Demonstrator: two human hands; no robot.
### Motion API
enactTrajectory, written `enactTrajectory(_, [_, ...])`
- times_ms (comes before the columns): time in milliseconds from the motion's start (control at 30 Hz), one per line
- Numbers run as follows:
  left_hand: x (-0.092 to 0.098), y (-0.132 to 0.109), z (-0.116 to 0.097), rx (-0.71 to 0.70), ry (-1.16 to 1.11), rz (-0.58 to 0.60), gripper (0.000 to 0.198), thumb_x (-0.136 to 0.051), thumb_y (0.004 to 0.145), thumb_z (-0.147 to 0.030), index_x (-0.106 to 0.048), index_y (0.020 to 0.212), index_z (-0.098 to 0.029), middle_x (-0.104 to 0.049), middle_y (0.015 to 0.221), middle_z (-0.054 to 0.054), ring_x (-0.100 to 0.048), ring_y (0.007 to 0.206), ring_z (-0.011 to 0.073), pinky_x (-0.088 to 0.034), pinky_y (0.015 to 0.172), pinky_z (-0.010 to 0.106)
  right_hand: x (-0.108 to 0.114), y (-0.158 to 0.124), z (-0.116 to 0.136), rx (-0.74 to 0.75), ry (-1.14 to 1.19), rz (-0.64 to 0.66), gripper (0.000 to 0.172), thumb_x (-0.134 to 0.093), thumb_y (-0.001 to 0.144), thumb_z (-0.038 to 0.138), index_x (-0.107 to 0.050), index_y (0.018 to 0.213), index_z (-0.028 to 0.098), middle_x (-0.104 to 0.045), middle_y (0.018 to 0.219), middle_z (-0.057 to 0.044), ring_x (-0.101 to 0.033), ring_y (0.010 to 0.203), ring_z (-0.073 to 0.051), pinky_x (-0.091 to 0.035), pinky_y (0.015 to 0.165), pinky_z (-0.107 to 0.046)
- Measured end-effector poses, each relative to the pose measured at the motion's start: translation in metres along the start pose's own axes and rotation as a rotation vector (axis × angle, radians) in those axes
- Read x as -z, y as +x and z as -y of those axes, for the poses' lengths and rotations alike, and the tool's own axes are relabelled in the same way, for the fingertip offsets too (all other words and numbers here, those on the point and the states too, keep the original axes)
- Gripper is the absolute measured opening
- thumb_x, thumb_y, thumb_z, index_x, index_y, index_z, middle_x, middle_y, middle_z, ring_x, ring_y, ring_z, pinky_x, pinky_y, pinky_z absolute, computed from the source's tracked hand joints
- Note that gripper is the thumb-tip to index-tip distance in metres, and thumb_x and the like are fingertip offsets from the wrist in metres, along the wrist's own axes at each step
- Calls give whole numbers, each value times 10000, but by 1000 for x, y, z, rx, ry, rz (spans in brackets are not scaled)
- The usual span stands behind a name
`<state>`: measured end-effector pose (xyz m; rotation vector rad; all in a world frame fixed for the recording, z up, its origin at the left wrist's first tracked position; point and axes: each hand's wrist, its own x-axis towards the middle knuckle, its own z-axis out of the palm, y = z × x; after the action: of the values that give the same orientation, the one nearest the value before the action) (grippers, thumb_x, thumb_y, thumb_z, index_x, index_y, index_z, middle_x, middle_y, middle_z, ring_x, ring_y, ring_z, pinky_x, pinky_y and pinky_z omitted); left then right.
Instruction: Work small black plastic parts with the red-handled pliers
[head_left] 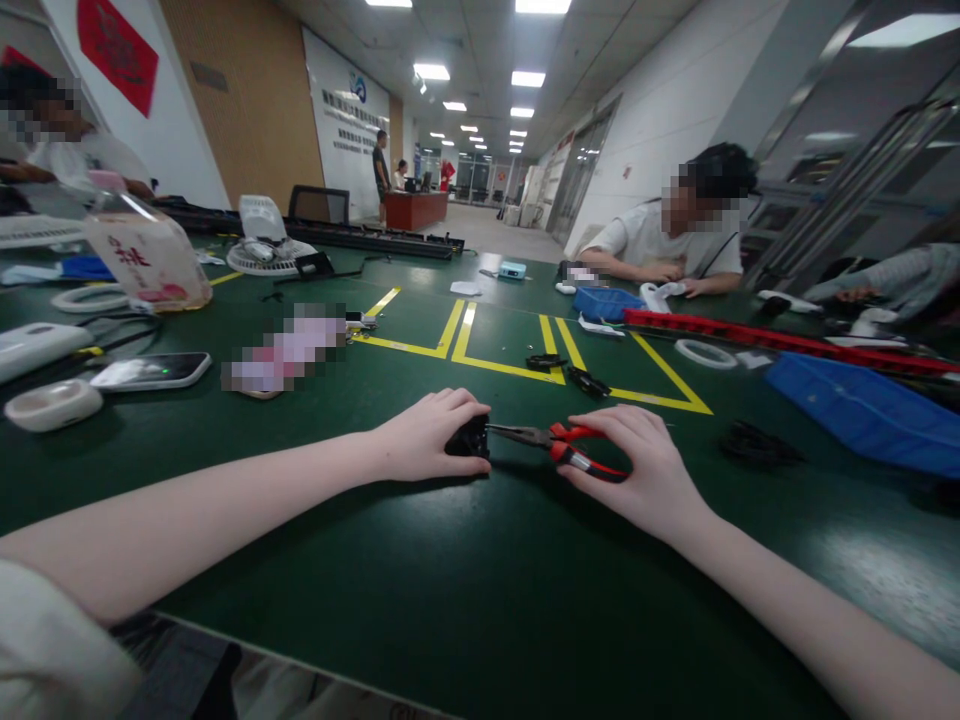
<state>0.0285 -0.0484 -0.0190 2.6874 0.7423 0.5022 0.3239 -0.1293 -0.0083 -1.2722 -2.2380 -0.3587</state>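
My left hand [431, 437] is closed around a small black part [471, 438], thumb below and fingers above, just over the green table [480, 580]. What kind of part it is I cannot make out. In my right hand [641, 465] is a pair of needle-nose pliers [562, 442] with red and black handles. The pliers' jaws point left, and their tip meets the right side of the black part. Whether the jaws pinch something there is too small to tell. Beyond my hands lie two black parts [589, 381] near yellow tape lines [510, 378].
On the right are a blue bin [862, 410], a black cable bundle [761, 443] and a long red strip [750, 338]. A phone [154, 371], a white case [54, 405] and a drink bottle [146, 245] stand left. Another person [675, 230] sits across the table.
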Motion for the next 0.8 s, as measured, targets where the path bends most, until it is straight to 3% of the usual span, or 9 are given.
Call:
enactTrajectory(400, [0, -1, -1, -60, 16, 23, 685, -627, 880, -583, -446, 1422, -205, -523, 1364, 116, -525, 1197, 291, -446, 1020, 449, -4, -3, 2, 39, 32, 54, 484, -719, 803, 475, -575, 1197, 233, -697, 1138, -77, -636, 1079, -282, -409, 1034, -538])
enactTrajectory(800, [1, 0, -1, -90, 48, 32, 652, -588, 909, -572, -448, 1417, -187, -532, 1351, 124, -526, 1195, 287, -435, 1012, 428, -4, -1, 4, 67, 49, 42, 455, -727, 802, 459, -596, 1168, 223, -715, 1106, -77, -657, 1048, -280, -438, 1031, -548])
